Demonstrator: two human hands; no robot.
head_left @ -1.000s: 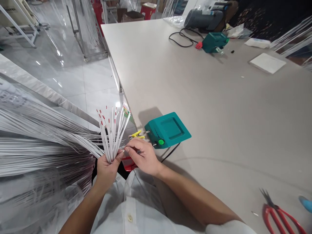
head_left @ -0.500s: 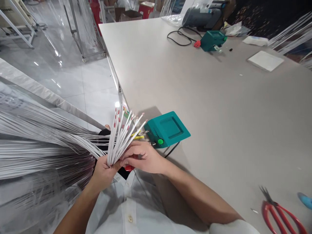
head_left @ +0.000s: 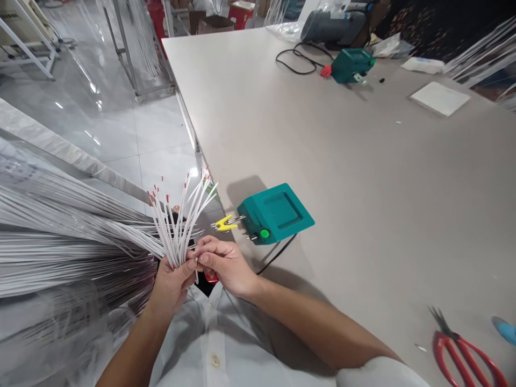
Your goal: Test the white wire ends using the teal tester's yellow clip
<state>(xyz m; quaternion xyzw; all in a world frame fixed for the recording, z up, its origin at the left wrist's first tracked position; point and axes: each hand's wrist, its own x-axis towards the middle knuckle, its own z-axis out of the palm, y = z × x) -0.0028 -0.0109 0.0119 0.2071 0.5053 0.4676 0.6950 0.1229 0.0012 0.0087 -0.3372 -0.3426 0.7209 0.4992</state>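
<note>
My left hand point(head_left: 174, 282) is closed round a bundle of white wires point(head_left: 177, 231). Their ends fan out upward, and several carry red tips. Fingers of my right hand point(head_left: 228, 269) are pinched together against my left thumb, on what looks like the end of a single white wire point(head_left: 196, 277); the fingers partly hide it. To the right of the bundle, a yellow clip point(head_left: 224, 223) sticks out from a green device point(head_left: 280, 212) with a green button, standing on the table near its edge.
Long white wires point(head_left: 60, 215) stretch away on the left, beside a plastic-wrapped rail point(head_left: 80, 153). On the table point(head_left: 355, 177) lie red-handled scissors point(head_left: 455, 344) at lower right. A second green device point(head_left: 352, 65) and a white pad point(head_left: 439, 99) are farther back.
The wire bundle has spread and leaned left, uncovering the yellow clip. My right hand has shifted slightly left, its fingertips now meeting at my left thumb.
</note>
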